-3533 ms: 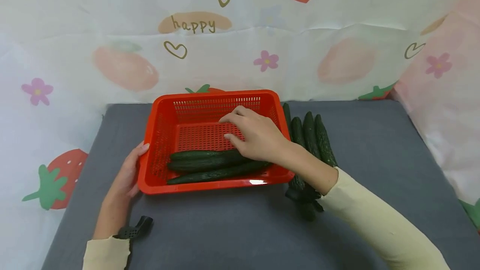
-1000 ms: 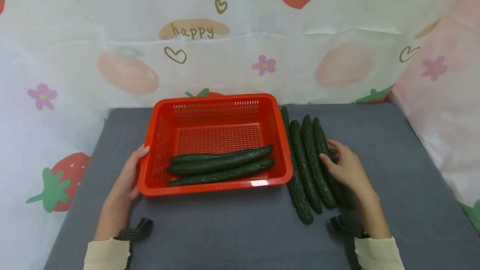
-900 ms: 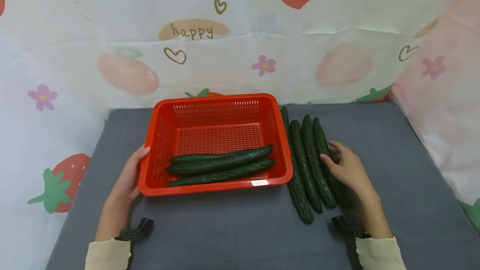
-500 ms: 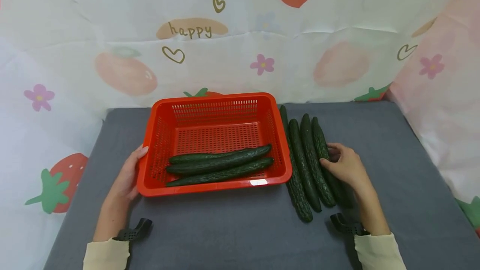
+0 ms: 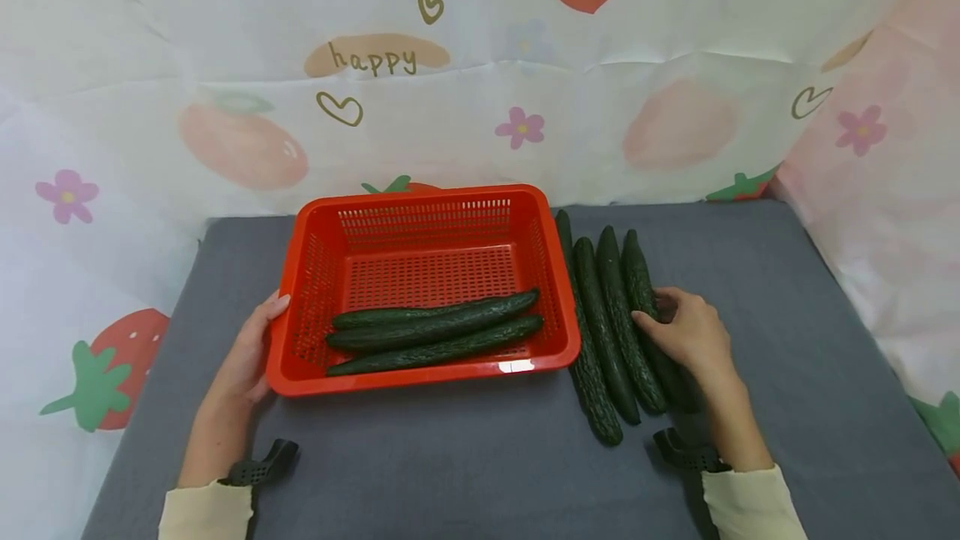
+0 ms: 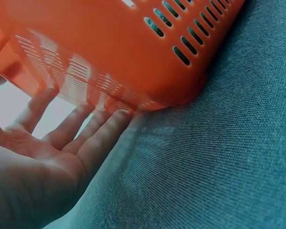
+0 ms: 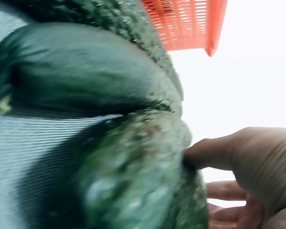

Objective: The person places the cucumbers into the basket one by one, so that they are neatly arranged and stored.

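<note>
My left hand (image 5: 240, 357) holds the red plastic basket (image 5: 420, 374) by its left side, thumb at the rim. In the left wrist view its fingers (image 6: 69, 129) reach against the outer wall. Three dark green cucumbers (image 5: 435, 323) lie lengthwise along the basket's near side. Several more cucumbers (image 5: 603, 340) lie side by side on the cloth, right of the basket. My right hand (image 5: 693, 336) grips the rightmost cucumber (image 5: 675, 382), thumb on its left side and fingers beyond it. In the right wrist view the thumb (image 7: 214, 152) touches a cucumber's skin; the fingertips are partly hidden.
A grey cloth (image 5: 465, 465) covers the table. Behind it hangs a white curtain (image 5: 450, 132) printed with strawberries, flowers and hearts. The basket's right wall stands close against the leftmost loose cucumber (image 5: 596, 407).
My right hand has moved from above the basket to the rightmost loose cucumber, its thumb and fingers now closed about it. The left hand has stayed at the basket; the head view shifted slightly.
</note>
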Tool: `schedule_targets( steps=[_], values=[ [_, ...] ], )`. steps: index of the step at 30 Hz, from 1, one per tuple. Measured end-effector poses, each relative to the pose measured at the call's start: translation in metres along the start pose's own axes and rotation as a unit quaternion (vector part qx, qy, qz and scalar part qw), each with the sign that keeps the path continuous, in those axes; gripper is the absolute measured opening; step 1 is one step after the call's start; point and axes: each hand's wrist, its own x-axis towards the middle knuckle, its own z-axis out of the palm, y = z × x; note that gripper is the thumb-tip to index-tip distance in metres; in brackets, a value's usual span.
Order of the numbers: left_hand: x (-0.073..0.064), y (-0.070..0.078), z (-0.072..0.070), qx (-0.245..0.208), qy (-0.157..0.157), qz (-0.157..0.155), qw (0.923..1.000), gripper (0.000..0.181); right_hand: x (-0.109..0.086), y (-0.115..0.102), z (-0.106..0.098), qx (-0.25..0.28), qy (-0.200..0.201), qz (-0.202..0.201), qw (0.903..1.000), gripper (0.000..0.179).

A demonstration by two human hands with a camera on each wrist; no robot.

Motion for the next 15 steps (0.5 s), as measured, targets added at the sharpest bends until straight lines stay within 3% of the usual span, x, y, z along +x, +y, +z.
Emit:
schedule_targets(
  steps=[7, 15],
  values=[
    [-0.0001, 0.0008, -0.0002, 0.01, -0.002, -0.002, 0.9999, 0.039, -0.003, -0.0026, -0.0053, -0.031, -0.046, 0.021, 0.9983, 0.068],
    [0.0007, 0.0014, 0.0008, 0.011, 0.01, -0.006, 0.9999, 0.038, -0.0031, 0.0014, -0.0053, -0.037, -0.042, 0.014, 0.9983, 0.068]
  ],
)
